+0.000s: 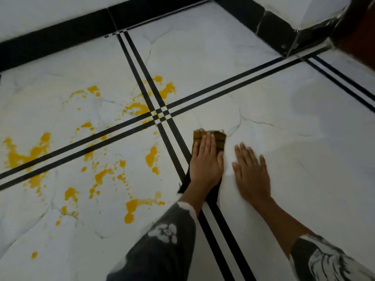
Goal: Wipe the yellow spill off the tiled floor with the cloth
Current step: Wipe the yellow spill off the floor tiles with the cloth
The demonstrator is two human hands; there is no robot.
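A yellow spill [97, 151] lies in many blotches and drops over the white tiled floor [284, 122], left of centre and across the black double lines. A folded cloth [220, 137], yellowish-brown at its far end and dark nearer me, lies on the floor to the right of the spill. My left hand [206, 161] presses flat on the cloth with straight fingers. Beside it my right hand [250, 172] rests flat on the bare tile, touching nothing else.
Black double grout lines [160, 112] cross in the middle of the floor. A black skirting [60, 37] runs along the white wall at the back, and a wall corner [300, 27] juts in at the upper right. A dark brown edge [357, 33] shows at far right.
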